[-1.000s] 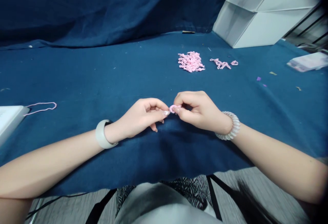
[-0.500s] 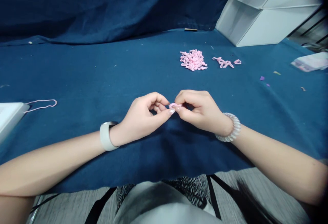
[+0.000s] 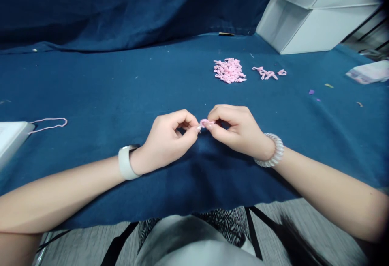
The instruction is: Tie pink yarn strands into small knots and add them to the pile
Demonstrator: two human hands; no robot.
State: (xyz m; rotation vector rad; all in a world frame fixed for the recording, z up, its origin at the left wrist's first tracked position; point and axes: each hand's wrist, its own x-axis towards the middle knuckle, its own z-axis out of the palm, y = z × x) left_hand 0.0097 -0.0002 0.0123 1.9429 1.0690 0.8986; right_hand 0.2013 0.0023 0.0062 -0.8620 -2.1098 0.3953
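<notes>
A small knotted loop of pink cord (image 3: 204, 123) is stretched between my two hands above the blue cloth. My left hand (image 3: 173, 136) pinches its left end between thumb and forefinger. From the other side, my right hand (image 3: 235, 126) grips it with thumb and fingertips, hiding part of the knot. Farther back lies a heap of similar pink cord knots (image 3: 229, 70). Just right of the heap is a small group of several more pink knots (image 3: 266, 73).
At the left edge, a length of pink cord (image 3: 50, 122) loops out from a white box (image 3: 13, 136). White storage bins (image 3: 316, 26) stand at the back right. A clear packet (image 3: 367, 72) and small purple scraps (image 3: 311, 92) lie on the right of the blue cloth (image 3: 121, 79).
My left thumb and forefinger have closed at the left end of the cord loop and shifted slightly left. My right hand has risen a little, and more of the loop shows.
</notes>
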